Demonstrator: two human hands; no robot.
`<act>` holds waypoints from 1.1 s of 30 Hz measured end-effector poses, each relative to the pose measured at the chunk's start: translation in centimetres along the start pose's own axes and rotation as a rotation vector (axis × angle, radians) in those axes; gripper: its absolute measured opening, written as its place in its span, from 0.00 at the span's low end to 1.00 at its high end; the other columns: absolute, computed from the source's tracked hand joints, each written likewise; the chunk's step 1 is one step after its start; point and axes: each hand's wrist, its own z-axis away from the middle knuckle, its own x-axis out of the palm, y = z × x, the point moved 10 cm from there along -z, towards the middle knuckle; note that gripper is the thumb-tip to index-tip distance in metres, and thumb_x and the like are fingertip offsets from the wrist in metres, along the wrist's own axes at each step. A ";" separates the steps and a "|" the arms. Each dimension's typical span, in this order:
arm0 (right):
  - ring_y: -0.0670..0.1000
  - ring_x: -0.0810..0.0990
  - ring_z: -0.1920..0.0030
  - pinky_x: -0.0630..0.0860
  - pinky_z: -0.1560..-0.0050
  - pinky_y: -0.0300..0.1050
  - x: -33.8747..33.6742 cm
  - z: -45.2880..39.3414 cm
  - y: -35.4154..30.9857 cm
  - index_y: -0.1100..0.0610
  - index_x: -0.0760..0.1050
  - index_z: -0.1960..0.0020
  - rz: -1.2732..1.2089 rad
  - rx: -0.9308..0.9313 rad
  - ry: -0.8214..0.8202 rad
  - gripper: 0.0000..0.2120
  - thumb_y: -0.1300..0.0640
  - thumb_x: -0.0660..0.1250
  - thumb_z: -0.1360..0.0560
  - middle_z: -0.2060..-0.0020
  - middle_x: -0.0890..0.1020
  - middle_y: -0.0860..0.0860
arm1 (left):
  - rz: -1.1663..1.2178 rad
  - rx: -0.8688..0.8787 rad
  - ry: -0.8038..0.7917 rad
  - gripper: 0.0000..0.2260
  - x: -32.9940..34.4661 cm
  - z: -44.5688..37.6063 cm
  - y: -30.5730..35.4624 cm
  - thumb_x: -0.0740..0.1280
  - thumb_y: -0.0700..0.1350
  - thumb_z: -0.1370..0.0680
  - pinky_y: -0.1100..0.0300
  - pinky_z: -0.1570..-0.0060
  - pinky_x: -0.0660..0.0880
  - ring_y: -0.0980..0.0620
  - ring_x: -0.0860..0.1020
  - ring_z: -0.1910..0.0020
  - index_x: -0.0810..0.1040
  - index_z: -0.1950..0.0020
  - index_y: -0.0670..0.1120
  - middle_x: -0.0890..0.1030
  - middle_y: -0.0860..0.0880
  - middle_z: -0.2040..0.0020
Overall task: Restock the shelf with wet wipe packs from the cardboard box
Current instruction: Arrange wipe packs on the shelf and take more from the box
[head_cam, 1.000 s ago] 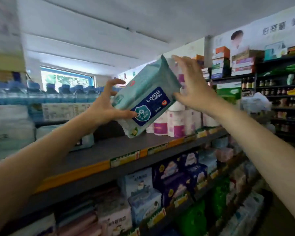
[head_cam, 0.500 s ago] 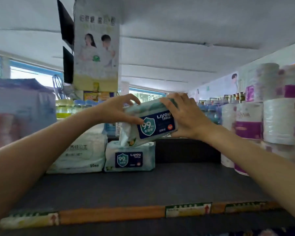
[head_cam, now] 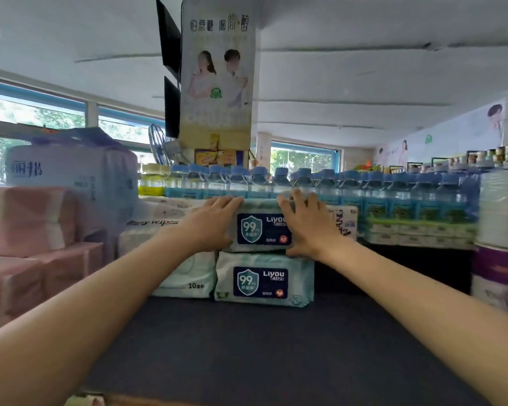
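The upper wet wipe pack (head_cam: pixel 261 227) lies flat on top of the lower wet wipe pack (head_cam: pixel 263 278), its dark label facing forward and lined up with the label beneath, so the two make a neat column at the back of the dark shelf (head_cam: pixel 261 347). The left hand (head_cam: pixel 214 221) holds the upper pack's left end, its fingers (head_cam: pixel 226 202) curled over the top edge, and the right hand (head_cam: pixel 305 224) holds the right end in the same way, fingers over the top and thumb low at the seam between the two packs. Holding both ends like this looks meant to square the soft pack over the lower one and push it back so it does not slump or slide off.

Just left of the lower pack stand white baby-wipe packs (head_cam: pixel 185 273), touching it, and further left are pink tissue bundles (head_cam: pixel 27 224). Behind the stack runs a row of blue-capped water bottles (head_cam: pixel 349 194), and well to its right stand paper rolls (head_cam: pixel 499 230). The shelf to the right of the stack and in front of it is bare, which suggests room for more packs. The cardboard box is not in view.
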 end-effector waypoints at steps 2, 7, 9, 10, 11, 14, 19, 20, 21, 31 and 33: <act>0.64 0.56 0.30 0.63 0.32 0.56 1.1 0.1 -0.1 0.54 0.45 0.26 -0.056 0.016 -0.077 0.49 0.46 0.73 0.34 0.28 0.52 0.58 | -0.053 -0.015 0.005 0.37 0.6 -0.5 0.1 0.66 0.42 0.25 0.48 0.27 0.59 0.45 0.54 0.25 0.46 0.23 0.48 0.54 0.47 0.24; 0.61 0.48 0.26 0.53 0.28 0.58 1.1 0.3 0.7 0.52 0.37 0.24 -0.098 -0.015 -0.208 0.53 0.46 0.73 0.33 0.25 0.47 0.55 | -0.170 -0.074 0.025 0.36 0.5 -0.6 0.4 0.65 0.43 0.25 0.48 0.28 0.56 0.44 0.57 0.26 0.46 0.24 0.46 0.57 0.44 0.25; 0.60 0.47 0.26 0.53 0.28 0.59 0.0 1.2 1.0 0.51 0.38 0.24 -0.074 0.002 -0.189 0.50 0.47 0.71 0.31 0.25 0.47 0.55 | -0.200 -0.092 0.046 0.34 -0.2 -0.1 1.1 0.63 0.46 0.24 0.46 0.29 0.55 0.43 0.59 0.27 0.48 0.24 0.45 0.60 0.43 0.26; 0.60 0.47 0.26 0.54 0.28 0.59 -0.7 1.8 1.2 0.51 0.39 0.24 -0.069 0.018 -0.173 0.48 0.47 0.70 0.30 0.25 0.47 0.55 | -0.200 -0.090 0.067 0.33 -0.6 0.3 1.6 0.63 0.47 0.24 0.46 0.29 0.55 0.43 0.59 0.27 0.48 0.24 0.45 0.61 0.42 0.27; 0.59 0.48 0.26 0.55 0.28 0.58 -1.5 2.7 1.4 0.51 0.41 0.24 -0.052 0.034 -0.165 0.45 0.48 0.68 0.28 0.26 0.48 0.55 | -0.187 -0.079 0.096 0.34 -1.3 0.8 2.2 0.63 0.49 0.24 0.45 0.28 0.54 0.42 0.59 0.27 0.48 0.24 0.45 0.62 0.41 0.27; 0.59 0.48 0.26 0.55 0.28 0.58 -4.1 5.9 2.2 0.53 0.51 0.25 0.047 0.072 -0.190 0.34 0.52 0.64 0.25 0.26 0.49 0.55 | -0.077 0.013 0.171 0.32 -3.2 2.7 5.5 0.62 0.50 0.24 0.44 0.30 0.57 0.40 0.61 0.29 0.51 0.25 0.45 0.63 0.41 0.28; 0.59 0.55 0.28 0.61 0.34 0.56 -11.4 14.3 4.7 0.57 0.65 0.32 0.146 0.236 -0.159 0.22 0.54 0.61 0.25 0.28 0.58 0.57 | 0.251 0.301 0.179 0.27 -5.7 6.5 15.3 0.62 0.47 0.24 0.46 0.41 0.68 0.39 0.70 0.36 0.55 0.28 0.42 0.65 0.41 0.32; 0.59 0.57 0.30 0.62 0.36 0.55 -12.9 16.9 5.1 0.58 0.68 0.35 0.172 0.272 -0.156 0.20 0.54 0.62 0.25 0.30 0.62 0.57 | 0.334 0.370 0.172 0.27 -6.1 7.7 18.0 0.62 0.47 0.24 0.47 0.43 0.69 0.39 0.70 0.36 0.56 0.28 0.42 0.66 0.41 0.32; 0.59 0.60 0.31 0.64 0.37 0.56 -14.5 19.9 5.6 0.59 0.71 0.37 0.195 0.309 -0.150 0.18 0.55 0.62 0.25 0.33 0.65 0.58 | 0.418 0.440 0.155 0.27 -6.4 9.3 20.9 0.63 0.47 0.24 0.47 0.44 0.70 0.39 0.71 0.37 0.57 0.28 0.42 0.67 0.40 0.33; 0.50 0.72 0.50 0.67 0.52 0.42 -29.2 66.5 4.7 0.57 0.76 0.49 0.079 1.165 -0.706 0.07 0.58 0.61 0.22 0.52 0.74 0.50 | 0.622 1.301 -0.174 0.19 -6.9 40.5 50.7 0.63 0.48 0.23 0.48 0.49 0.74 0.38 0.75 0.43 0.65 0.36 0.41 0.75 0.40 0.41; 0.54 0.77 0.50 0.72 0.50 0.46 -32.5 75.9 1.5 0.59 0.77 0.48 0.079 1.357 -0.803 0.08 0.59 0.62 0.23 0.52 0.79 0.53 | 0.567 1.476 -0.221 0.19 -6.5 49.2 54.7 0.63 0.48 0.24 0.47 0.47 0.74 0.39 0.75 0.43 0.66 0.36 0.42 0.76 0.41 0.41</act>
